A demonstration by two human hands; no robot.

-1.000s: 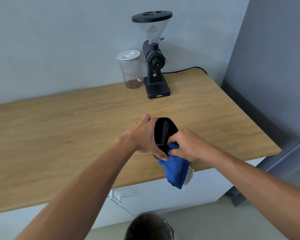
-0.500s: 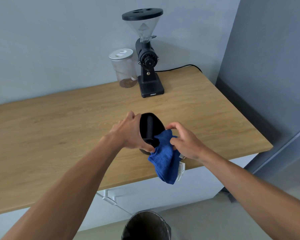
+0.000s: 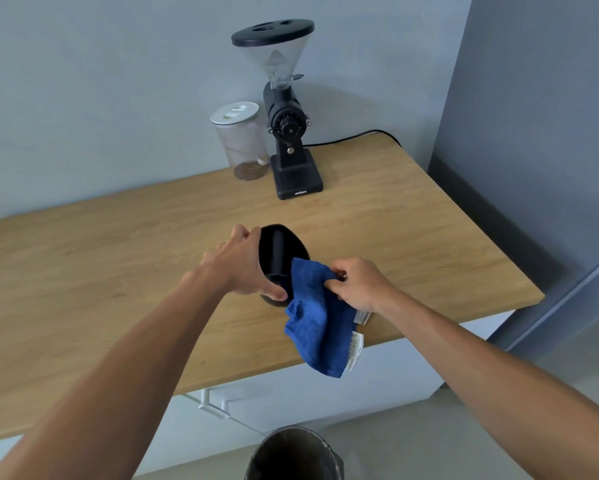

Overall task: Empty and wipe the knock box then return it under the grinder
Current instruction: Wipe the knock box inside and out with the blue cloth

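The black knock box (image 3: 280,252) is held tilted above the wooden counter (image 3: 118,258), its opening facing me and its bar visible inside. My left hand (image 3: 242,263) grips its left side and rim. My right hand (image 3: 358,284) pinches a blue cloth (image 3: 317,317), whose top corner lies over the box's right rim while the rest hangs down past the counter edge. The black grinder (image 3: 287,133) with a clear hopper stands at the back of the counter, nothing under its spout.
A clear jar with a white lid (image 3: 240,142) stands left of the grinder. A power cord (image 3: 353,136) runs right from the grinder. A dark bin (image 3: 292,455) stands on the floor below me. A grey wall (image 3: 533,133) bounds the counter's right end.
My right hand has drawn the blue cloth out of the knock box toward the right, leaving only a corner on the rim. My left hand keeps holding the box.
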